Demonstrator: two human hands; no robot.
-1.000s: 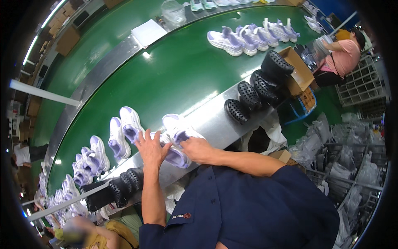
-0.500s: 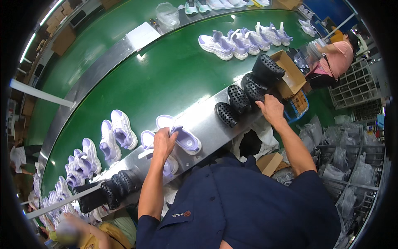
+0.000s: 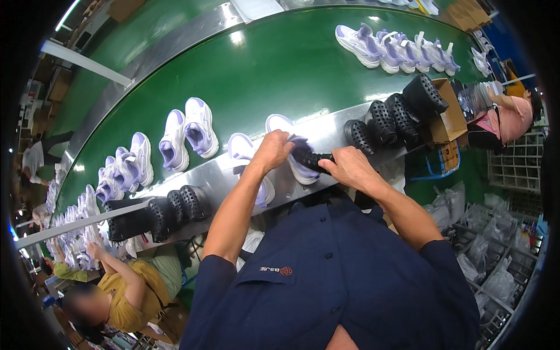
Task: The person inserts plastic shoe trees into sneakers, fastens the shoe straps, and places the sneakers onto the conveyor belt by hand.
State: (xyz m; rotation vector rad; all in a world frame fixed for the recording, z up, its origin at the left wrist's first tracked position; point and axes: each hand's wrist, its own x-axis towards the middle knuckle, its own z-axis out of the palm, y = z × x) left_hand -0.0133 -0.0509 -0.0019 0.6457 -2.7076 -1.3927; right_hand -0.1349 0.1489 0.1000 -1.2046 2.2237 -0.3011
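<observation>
A white and lilac sneaker (image 3: 303,175) lies on the metal ledge in front of me. My left hand (image 3: 273,150) is closed on the upper edge of its opening. In my right hand (image 3: 351,166) is a black perforated shoe insert (image 3: 308,157), its far end at the sneaker's opening. How far it reaches inside is hidden. Just left of this sneaker, its matching sneaker (image 3: 265,191) lies partly behind my left forearm. Several more black shoe inserts (image 3: 382,122) stand in a row on the ledge to the right.
A green conveyor belt (image 3: 262,76) runs beyond the metal ledge, bearing several sneakers (image 3: 402,52). Another group of black inserts (image 3: 175,204) stands at left. A cardboard box (image 3: 452,111) is at right. A person in yellow (image 3: 131,291) sits lower left; another in pink (image 3: 513,119) is at right.
My right hand has moved left from the row of inserts to the sneaker, carrying an insert. My left hand stays at the sneaker's opening. The whole view has shifted.
</observation>
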